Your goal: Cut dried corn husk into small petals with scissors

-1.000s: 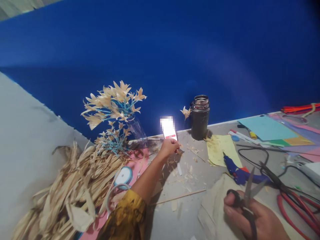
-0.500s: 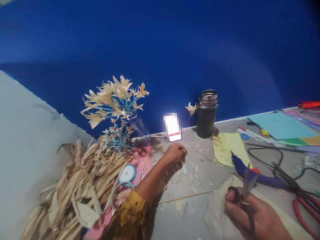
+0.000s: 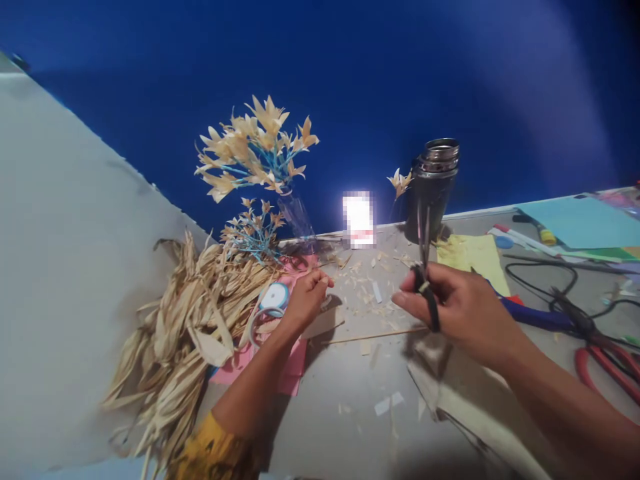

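Note:
My right hand is raised over the grey table and closed around the black handles of a pair of scissors. The blades point up and are together. My left hand rests on the table with its fingers curled, beside a white and blue ribbon roll on pink paper. What the curled fingers hold, if anything, is hidden. A thin wooden stick lies between the two hands amid husk scraps.
A pile of dried husks fills the left. Husk flowers stand in a clear bottle. A lit phone and a dark flask stand at the back. Yellow paper, a blue glue gun, cables and red handles lie right.
My left hand drew back from the phone to the ribbon roll. My right hand lifted the scissors up and leftward to the middle, and their blades came together.

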Available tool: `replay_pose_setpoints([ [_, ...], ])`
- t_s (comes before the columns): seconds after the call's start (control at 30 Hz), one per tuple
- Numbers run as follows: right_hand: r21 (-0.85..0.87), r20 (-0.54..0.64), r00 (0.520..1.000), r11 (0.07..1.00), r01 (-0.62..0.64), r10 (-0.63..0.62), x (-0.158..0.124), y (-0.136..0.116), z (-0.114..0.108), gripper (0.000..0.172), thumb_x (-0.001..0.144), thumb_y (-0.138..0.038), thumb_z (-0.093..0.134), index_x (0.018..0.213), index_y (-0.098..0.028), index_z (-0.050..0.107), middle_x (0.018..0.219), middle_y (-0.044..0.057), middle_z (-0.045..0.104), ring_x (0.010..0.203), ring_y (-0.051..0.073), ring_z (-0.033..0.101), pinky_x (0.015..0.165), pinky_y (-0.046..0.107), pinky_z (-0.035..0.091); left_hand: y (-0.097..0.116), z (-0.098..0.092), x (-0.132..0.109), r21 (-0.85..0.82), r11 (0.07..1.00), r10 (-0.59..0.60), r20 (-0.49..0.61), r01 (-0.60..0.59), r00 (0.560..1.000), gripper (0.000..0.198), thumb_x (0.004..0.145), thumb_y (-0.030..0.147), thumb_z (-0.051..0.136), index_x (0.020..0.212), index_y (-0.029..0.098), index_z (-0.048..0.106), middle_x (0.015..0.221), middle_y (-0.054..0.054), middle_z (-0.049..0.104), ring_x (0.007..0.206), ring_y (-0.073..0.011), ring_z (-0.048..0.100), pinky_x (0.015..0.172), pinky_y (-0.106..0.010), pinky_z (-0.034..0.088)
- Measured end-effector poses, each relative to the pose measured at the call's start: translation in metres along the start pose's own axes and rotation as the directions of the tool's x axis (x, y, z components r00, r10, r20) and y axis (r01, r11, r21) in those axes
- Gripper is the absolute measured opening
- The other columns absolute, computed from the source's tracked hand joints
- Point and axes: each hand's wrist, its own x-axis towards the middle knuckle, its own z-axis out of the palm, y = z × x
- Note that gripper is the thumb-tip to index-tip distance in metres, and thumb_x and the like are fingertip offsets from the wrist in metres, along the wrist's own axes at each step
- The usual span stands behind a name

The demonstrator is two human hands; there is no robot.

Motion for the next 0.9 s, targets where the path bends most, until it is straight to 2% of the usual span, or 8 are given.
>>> replay_pose_setpoints([
  [0.07,0.135,-0.032,0.999,0.991,-0.001,0.005,0.01,0.006,0.019,0.027,0.066,-0.045,0.08,0.07,-0.02,0.069,0.059,-0.001,0.061,0.054,0.014,0.051,0.05,0.025,0.039,-0.006,-0.004,-0.012,0.178,0.982,0.066,-0.024,-0.06,0.998,0.025,0.086,0.032,0.042,0.074,0.019,0.059,0.054,0.004,0.049,0.053,-0.0134,0.045,0.054,-0.024,0.031],
  [0.13,0.309,-0.105,0.989,0.949,-0.07,0.107,0.015,0.024,0.039,0.03,0.066,-0.046,0.08,0.07,-0.018,0.068,0.064,0.001,0.065,0.056,0.014,0.053,0.051,0.025,0.041,-0.01,-0.002,-0.02,0.312,0.945,0.106,-0.005,-0.099,0.994,0.031,0.089,0.032,0.039,0.068,0.019,0.056,0.058,0.001,0.053,0.059,-0.0156,0.05,0.058,-0.026,0.033],
  [0.23,0.512,-0.119,0.95,0.837,-0.191,0.289,0.017,0.058,0.062,0.037,0.066,-0.052,0.079,0.069,-0.018,0.065,0.062,-0.001,0.061,0.045,0.009,0.042,0.041,0.023,0.03,-0.012,0.003,-0.029,0.403,0.902,0.121,0.109,-0.155,0.987,0.025,0.087,0.033,0.051,0.068,0.019,0.059,0.07,-0.002,0.061,0.07,-0.0178,0.055,0.064,-0.029,0.036],
  [0.3,0.494,-0.115,0.948,0.845,-0.205,0.297,0.017,0.072,0.067,0.037,0.065,-0.051,0.082,0.07,-0.018,0.066,0.062,-0.002,0.061,0.044,0.008,0.04,0.039,0.023,0.027,-0.011,0.005,-0.036,0.508,0.838,0.129,0.165,-0.197,0.978,0.012,0.084,0.027,0.057,0.08,0.018,0.064,0.085,-0.005,0.066,0.081,-0.0204,0.058,0.07,-0.03,0.039],
  [0.4,0.434,-0.171,0.951,0.886,-0.163,0.259,0.02,0.078,0.065,0.036,0.065,-0.049,0.083,0.071,-0.017,0.068,0.061,-0.002,0.06,0.047,0.008,0.041,0.041,0.022,0.029,-0.008,0.008,-0.051,0.625,0.745,0.165,0.166,-0.233,0.972,0.013,0.085,0.02,0.056,0.092,0.018,0.066,0.1,-0.009,0.065,0.098,-0.0241,0.057,0.081,-0.034,0.041],
  [0.6,0.384,-0.105,0.954,0.897,-0.22,0.279,0.02,0.07,0.065,0.043,0.058,-0.053,0.086,0.071,-0.016,0.067,0.062,-0.001,0.063,0.047,0.01,0.046,0.041,0.023,0.036,-0.002,0.028,-0.08,0.549,0.733,0.145,0.45,-0.401,0.881,0.013,0.087,0.03,0.065,0.093,0.019,0.069,0.099,-0.007,0.064,0.1,-0.024,0.057,0.08,-0.033,0.043],
  [0.77,0.355,-0.042,0.967,0.908,-0.221,0.252,0.018,0.072,0.069,0.044,0.058,-0.055,0.086,0.07,-0.017,0.066,0.058,-0.002,0.059,0.047,0.01,0.047,0.041,0.023,0.036,-0.011,0.046,-0.086,0.636,0.642,0.177,0.421,-0.429,0.889,0.016,0.09,0.033,0.065,0.095,0.017,0.069,0.099,-0.009,0.065,0.098,-0.0251,0.057,0.08,-0.036,0.044],
  [0.9,0.303,-0.013,0.974,0.929,-0.213,0.228,0.017,0.072,0.069,0.043,0.058,-0.054,0.085,0.07,-0.016,0.067,0.06,-0.001,0.06,0.052,0.012,0.05,0.044,0.023,0.039,-0.017,0.05,-0.087,0.667,0.569,0.235,0.429,-0.481,0.872,0.02,0.097,0.028,0.053,0.091,0.016,0.068,0.096,-0.01,0.065,0.096,-0.0255,0.058,0.081,-0.037,0.044],
])
